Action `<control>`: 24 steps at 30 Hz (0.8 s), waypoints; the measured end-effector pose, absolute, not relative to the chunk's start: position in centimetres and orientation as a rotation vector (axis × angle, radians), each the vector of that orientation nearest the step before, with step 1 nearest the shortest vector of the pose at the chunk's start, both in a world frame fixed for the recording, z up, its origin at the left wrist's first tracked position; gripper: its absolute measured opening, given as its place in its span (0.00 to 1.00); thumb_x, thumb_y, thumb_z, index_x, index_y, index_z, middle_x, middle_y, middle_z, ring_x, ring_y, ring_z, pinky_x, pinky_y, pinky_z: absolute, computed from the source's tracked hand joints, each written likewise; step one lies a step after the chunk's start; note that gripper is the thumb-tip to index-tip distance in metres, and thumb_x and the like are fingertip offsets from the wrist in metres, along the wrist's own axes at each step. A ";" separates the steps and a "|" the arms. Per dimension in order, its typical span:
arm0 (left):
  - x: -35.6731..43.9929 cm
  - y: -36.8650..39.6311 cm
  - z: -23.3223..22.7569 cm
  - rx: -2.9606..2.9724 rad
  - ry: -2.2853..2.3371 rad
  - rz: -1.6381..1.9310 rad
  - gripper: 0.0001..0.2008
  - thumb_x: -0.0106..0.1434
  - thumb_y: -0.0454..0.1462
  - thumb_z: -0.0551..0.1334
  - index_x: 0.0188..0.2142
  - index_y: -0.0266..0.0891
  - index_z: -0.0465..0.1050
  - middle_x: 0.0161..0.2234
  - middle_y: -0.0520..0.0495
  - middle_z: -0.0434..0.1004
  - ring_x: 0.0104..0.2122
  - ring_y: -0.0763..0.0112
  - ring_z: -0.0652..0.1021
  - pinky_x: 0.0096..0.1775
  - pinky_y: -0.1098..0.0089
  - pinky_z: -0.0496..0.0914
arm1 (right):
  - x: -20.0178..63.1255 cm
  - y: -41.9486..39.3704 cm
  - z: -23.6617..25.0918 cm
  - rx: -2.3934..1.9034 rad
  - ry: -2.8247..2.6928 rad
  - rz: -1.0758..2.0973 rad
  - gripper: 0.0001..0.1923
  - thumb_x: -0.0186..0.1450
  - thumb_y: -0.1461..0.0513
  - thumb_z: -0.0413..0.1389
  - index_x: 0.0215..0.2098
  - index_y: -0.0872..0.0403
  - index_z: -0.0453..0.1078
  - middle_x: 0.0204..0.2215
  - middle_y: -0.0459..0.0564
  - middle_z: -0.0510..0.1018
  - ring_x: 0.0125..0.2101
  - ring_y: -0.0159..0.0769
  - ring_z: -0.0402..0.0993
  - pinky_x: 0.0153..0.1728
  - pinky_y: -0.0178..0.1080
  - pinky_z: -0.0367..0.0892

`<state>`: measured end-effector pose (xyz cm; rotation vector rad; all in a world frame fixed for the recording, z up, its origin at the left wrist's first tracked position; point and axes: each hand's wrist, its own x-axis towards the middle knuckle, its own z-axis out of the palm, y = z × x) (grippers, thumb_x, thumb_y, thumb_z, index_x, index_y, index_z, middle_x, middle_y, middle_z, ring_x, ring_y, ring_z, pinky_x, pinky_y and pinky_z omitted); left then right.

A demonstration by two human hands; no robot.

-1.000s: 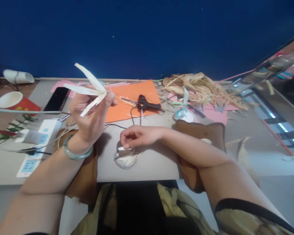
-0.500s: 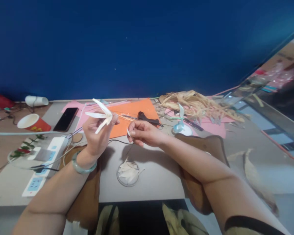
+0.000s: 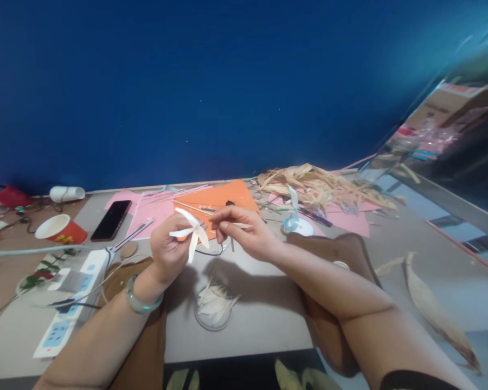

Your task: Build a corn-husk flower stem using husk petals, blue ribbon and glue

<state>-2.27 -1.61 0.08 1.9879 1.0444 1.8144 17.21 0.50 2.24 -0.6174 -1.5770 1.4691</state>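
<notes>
My left hand (image 3: pixel 168 241) is closed around the base of a flower (image 3: pixel 195 235) made of several narrow white husk-like petals that spread outward. My right hand (image 3: pixel 248 233) is just to the right of it, thumb and fingers pinched on a thin pale petal (image 3: pixel 241 225). Its index fingertip is close beside the flower; whether they touch I cannot tell. Below both hands, a small round dish (image 3: pixel 213 328) holds a heap of loose white petals (image 3: pixel 214 303).
A pile of dried husk strips (image 3: pixel 305 184) lies at the back right, near a white round holder (image 3: pixel 303 227) with a pale blue ribbon. To the left are a phone (image 3: pixel 111 220), a paper cup (image 3: pixel 61 229) and a power strip (image 3: pixel 59 334). An orange sheet (image 3: pixel 236 195) lies behind my hands.
My hands have come closer together, the left one moving right with the flower, which has turned and shows more petals. My right fingertips are now beside it. The view has tilted up slightly.
</notes>
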 end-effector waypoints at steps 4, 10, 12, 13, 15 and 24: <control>-1.9 -1.8 0.8 2.173 0.944 1.809 0.07 0.57 0.33 0.69 0.24 0.42 0.74 0.24 0.50 0.78 0.25 0.68 0.77 0.28 0.68 0.72 | 17.3 0.8 1.9 -0.520 -1.596 1.496 0.16 0.67 0.63 0.55 0.53 0.55 0.70 0.39 0.52 0.81 0.30 0.31 0.78 0.34 0.39 0.75; -1.7 -1.9 1.0 2.223 0.916 1.808 0.05 0.61 0.34 0.66 0.28 0.43 0.75 0.25 0.49 0.78 0.26 0.67 0.78 0.29 0.66 0.73 | 17.8 0.9 1.6 -0.549 -1.570 1.446 0.31 0.69 0.60 0.55 0.69 0.49 0.54 0.50 0.56 0.79 0.39 0.36 0.82 0.41 0.42 0.77; -1.8 -1.8 0.6 2.220 0.911 1.805 0.04 0.60 0.32 0.66 0.29 0.42 0.75 0.27 0.49 0.79 0.27 0.67 0.79 0.31 0.67 0.73 | 17.9 1.0 1.9 -0.576 -1.566 1.475 0.34 0.69 0.59 0.55 0.71 0.49 0.49 0.51 0.57 0.79 0.36 0.34 0.82 0.37 0.39 0.77; -1.9 -1.8 0.4 2.216 0.912 1.806 0.04 0.60 0.31 0.66 0.30 0.41 0.75 0.28 0.49 0.80 0.28 0.68 0.79 0.32 0.67 0.73 | 18.0 1.1 2.2 -0.590 -1.561 1.507 0.35 0.70 0.59 0.54 0.72 0.49 0.47 0.51 0.58 0.80 0.34 0.33 0.83 0.34 0.37 0.77; -2.0 -1.7 0.2 2.200 0.928 1.806 0.04 0.59 0.29 0.65 0.31 0.40 0.75 0.30 0.48 0.81 0.30 0.69 0.79 0.33 0.68 0.73 | 18.1 1.3 2.6 -0.600 -1.535 1.621 0.36 0.71 0.59 0.52 0.73 0.49 0.43 0.50 0.59 0.80 0.31 0.33 0.83 0.30 0.35 0.75; -1.8 -1.9 -0.3 2.144 1.007 1.741 0.03 0.58 0.30 0.66 0.31 0.39 0.75 0.30 0.47 0.81 0.32 0.67 0.80 0.36 0.67 0.74 | 18.6 1.6 3.0 -0.513 -1.423 1.879 0.31 0.73 0.58 0.45 0.72 0.42 0.42 0.59 0.57 0.73 0.17 0.24 0.73 0.20 0.33 0.69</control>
